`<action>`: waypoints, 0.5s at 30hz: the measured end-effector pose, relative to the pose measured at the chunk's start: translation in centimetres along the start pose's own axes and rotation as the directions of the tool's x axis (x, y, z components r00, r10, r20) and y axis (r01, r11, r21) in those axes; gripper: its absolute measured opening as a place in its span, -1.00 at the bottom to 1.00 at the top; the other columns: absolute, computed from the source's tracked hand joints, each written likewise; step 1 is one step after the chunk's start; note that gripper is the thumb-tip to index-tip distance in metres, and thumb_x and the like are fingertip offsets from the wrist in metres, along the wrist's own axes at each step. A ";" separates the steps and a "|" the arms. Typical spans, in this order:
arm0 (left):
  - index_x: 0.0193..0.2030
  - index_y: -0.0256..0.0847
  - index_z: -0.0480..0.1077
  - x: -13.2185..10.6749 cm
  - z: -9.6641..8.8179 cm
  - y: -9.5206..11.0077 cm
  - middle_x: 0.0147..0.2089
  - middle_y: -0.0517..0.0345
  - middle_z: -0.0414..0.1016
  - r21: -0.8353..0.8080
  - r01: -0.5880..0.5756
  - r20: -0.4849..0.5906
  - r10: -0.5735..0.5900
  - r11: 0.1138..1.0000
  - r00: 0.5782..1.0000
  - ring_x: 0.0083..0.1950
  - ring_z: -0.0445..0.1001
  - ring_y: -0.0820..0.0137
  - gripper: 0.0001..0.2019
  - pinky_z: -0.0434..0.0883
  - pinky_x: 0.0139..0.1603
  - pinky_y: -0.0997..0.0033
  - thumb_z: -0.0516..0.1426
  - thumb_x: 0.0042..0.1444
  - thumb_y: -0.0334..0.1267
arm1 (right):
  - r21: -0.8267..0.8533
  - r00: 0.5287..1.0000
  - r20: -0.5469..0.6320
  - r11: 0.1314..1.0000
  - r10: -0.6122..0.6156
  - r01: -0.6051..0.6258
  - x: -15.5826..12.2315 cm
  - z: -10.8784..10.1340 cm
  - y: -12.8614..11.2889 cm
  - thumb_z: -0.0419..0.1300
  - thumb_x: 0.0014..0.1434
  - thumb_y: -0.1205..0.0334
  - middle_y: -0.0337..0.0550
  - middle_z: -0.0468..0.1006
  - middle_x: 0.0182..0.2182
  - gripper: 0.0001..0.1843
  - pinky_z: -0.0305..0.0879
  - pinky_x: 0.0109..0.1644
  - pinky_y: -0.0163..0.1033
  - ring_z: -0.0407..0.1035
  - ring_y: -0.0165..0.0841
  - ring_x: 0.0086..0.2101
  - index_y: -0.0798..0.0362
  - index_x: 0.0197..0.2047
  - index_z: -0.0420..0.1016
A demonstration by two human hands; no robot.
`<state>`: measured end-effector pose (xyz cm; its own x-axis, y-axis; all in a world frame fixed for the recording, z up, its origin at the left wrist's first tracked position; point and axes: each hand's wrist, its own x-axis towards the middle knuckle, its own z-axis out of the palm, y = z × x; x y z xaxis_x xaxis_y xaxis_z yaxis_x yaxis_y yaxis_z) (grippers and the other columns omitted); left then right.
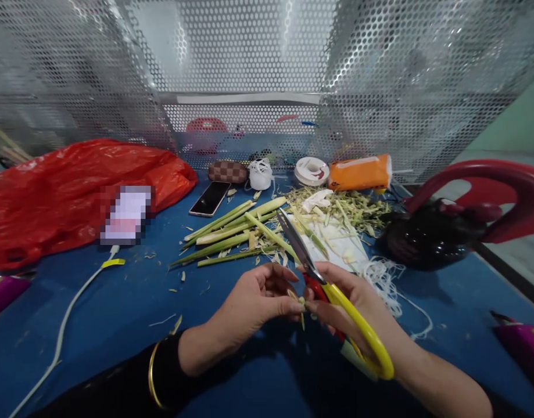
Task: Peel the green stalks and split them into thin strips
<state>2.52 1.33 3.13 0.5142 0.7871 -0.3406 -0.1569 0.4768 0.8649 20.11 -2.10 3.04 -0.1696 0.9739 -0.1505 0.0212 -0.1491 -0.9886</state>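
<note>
My right hand (358, 307) is closed round yellow-and-red-handled scissors (332, 290), whose blades point up and away over the table. My left hand (258, 302) is pinched, fingertips meeting my right fingertips on a small pale scrap of plant stalk (299, 302). Beyond the hands, several long green stalks (232, 235) lie across the blue table (131, 302). A heap of pale green trimmings (345, 209) sits behind the scissor tips.
A red plastic bag (75, 186) fills the left. A phone (210, 198), checkered pouch (227, 172), white thread spool (260, 173), tape roll (311, 170) and orange packet (360, 172) line the perforated metal wall (267, 69). A black bag (427, 235), white cable (66, 319) and white string (386, 278) lie nearby.
</note>
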 end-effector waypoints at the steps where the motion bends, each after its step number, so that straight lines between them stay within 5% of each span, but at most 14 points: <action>1: -0.26 -0.28 0.40 0.0 0.0 0.0 -0.42 0.19 0.51 0.007 0.007 0.001 -0.007 1.000 1.000 -0.45 0.47 0.48 -0.66 0.44 -0.34 0.44 0.37 -0.20 -0.38 | 0.001 1.000 0.011 1.000 0.021 -0.021 -0.1 0.0 -0.2 0.32 -0.05 0.18 -0.35 0.41 -0.50 -0.59 0.16 -0.65 -0.47 0.19 -0.56 -0.64 0.01 -0.11 0.37; 11: -0.34 -0.32 0.45 -0.2 -0.1 0.1 -0.44 0.11 0.53 0.123 0.092 0.015 -0.094 0.988 0.995 -0.40 0.51 0.41 -0.73 0.41 -0.26 0.41 0.37 -0.18 -0.30 | 0.030 0.997 -0.073 0.999 -0.035 0.037 -0.1 0.6 0.6 0.31 -0.04 0.20 -0.36 0.38 -0.52 -0.58 0.13 -0.66 -0.46 0.16 -0.56 -0.65 0.03 -0.08 0.36; 15: -0.37 -0.30 0.44 -0.2 -0.2 0.2 -0.47 0.11 0.54 0.107 0.059 -0.010 -0.058 0.993 0.998 -0.43 0.51 0.42 -0.77 0.41 -0.30 0.43 0.35 -0.13 -0.27 | -0.091 0.988 -0.104 0.990 -0.113 0.103 0.0 0.0 0.2 0.31 -0.02 0.12 -0.32 0.42 -0.52 -0.57 0.29 -0.55 -0.38 0.29 -0.47 -0.58 0.04 -0.07 0.41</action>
<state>2.23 1.30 3.28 0.5137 0.7620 -0.3943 -0.0353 0.4779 0.8777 20.11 -2.13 2.84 -0.0677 0.9970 -0.0378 0.0928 -0.0314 -0.9952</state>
